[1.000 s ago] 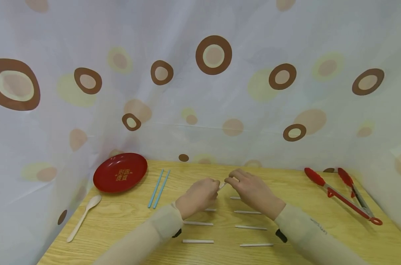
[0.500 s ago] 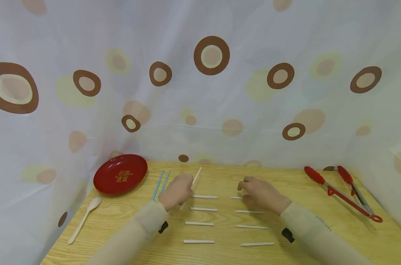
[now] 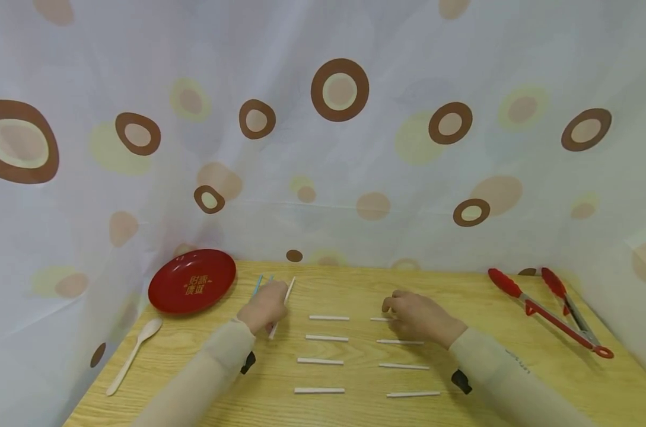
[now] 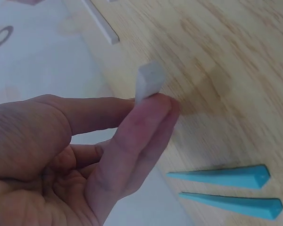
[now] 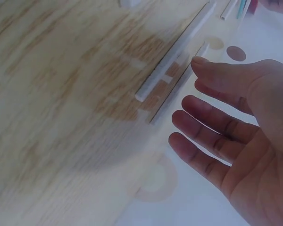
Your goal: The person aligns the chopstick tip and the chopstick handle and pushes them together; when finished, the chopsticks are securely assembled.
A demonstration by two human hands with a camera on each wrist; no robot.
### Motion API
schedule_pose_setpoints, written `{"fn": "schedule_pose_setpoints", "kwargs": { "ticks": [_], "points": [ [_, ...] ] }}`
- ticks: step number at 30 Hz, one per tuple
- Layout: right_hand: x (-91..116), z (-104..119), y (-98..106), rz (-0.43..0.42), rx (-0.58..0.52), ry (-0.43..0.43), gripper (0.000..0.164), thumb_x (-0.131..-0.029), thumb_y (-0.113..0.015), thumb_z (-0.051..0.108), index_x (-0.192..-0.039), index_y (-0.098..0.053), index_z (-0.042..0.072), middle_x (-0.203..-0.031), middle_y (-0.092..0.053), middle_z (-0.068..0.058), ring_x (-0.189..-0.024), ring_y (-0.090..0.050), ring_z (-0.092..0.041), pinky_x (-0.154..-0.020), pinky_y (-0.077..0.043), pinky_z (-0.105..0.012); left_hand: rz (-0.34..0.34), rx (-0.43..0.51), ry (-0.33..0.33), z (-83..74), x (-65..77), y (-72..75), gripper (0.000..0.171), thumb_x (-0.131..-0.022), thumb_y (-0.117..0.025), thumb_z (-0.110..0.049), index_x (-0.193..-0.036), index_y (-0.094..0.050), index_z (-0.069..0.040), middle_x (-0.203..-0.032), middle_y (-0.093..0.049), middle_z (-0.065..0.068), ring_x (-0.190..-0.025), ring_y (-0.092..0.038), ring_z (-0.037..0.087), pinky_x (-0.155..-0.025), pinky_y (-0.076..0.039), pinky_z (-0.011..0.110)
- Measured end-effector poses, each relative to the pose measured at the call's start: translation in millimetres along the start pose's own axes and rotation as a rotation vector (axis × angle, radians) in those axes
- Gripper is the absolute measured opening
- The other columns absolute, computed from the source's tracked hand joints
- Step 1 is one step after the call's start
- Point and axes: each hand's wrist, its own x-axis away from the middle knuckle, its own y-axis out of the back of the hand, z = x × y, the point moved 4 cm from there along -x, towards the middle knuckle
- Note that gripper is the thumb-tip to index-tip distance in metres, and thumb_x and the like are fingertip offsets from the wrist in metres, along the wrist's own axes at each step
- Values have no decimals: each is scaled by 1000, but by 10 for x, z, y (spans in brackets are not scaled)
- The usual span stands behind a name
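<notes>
Between thumb and fingers, my left hand (image 3: 264,305) pinches a white chopstick (image 3: 290,290), which slants up and away from me. In the left wrist view its square thick end (image 4: 150,77) sticks out past the fingertips. Two blue chopsticks (image 4: 226,177) lie on the table beside that hand, largely covered by it in the head view. My right hand (image 3: 421,317) hovers with loosely bent fingers over the farthest white chopstick (image 3: 380,319) of the right column. Nothing is held in that palm (image 5: 254,188) in the right wrist view.
Several white chopsticks (image 3: 320,361) lie crosswise in two columns on the wooden table (image 3: 194,367). A red plate (image 3: 168,290) leans at the back left, with a pale spoon (image 3: 133,359) in front. Red-tipped tongs (image 3: 560,325) lie spread at the right. A patterned curtain (image 3: 280,225) encloses the sides.
The hands have parted. My left hand has carried the white chopstick leftward, over toward the blue chopsticks. My right hand has let go and drawn back slightly to the right.
</notes>
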Motion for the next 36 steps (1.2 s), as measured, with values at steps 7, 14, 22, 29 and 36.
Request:
{"fn": "schedule_pose_setpoints", "kwargs": {
  "ticks": [7,14,22,29,36],
  "points": [
    [-2,21,-17,-36,-7,30,18,-84,-77,9,-99,-69,8,-84,-57,0,-70,-56,-12,-58,-50,-29,-7,-21,41,107,10,17,6,-88,-57,14,-89,-57,8,-67,-56,18,-40,-61,25,-35,-48,27],
    [-11,48,-10,20,-47,4,16,-87,-75,9,-101,-68,9,-87,-58,0,-70,-57,-12,-57,-49,-29,-11,-66,60,178,-19,25,8,-89,-60,13,-96,-56,11,-67,-57,20,-38,-60,22,-35,-47,25],
    [-10,45,-5,17,-36,6,12,-87,-76,6,-97,-68,9,-87,-59,0,-70,-58,-13,-59,-50,-29,-29,-126,48,206,-33,47,12,-89,-63,10,-100,-57,10,-72,-59,24,-38,-60,21,-34,-45,23],
    [-8,20,-24,-33,15,26,12,-85,-76,3,-88,-67,11,-81,-58,2,-68,-57,-12,-58,-50,-28,-17,-101,95,210,-26,61,22,-91,-61,11,-112,-58,15,-102,-60,37,-41,-62,22,-35,-47,24],
    [3,-8,-36,-79,47,30,20,-83,-77,-1,-80,-62,13,-76,-55,5,-65,-54,-10,-56,-48,-27,-24,-106,92,201,-9,86,17,-91,-60,10,-108,-59,13,-83,-61,30,-40,-61,23,-33,-46,25]
  ]
}}
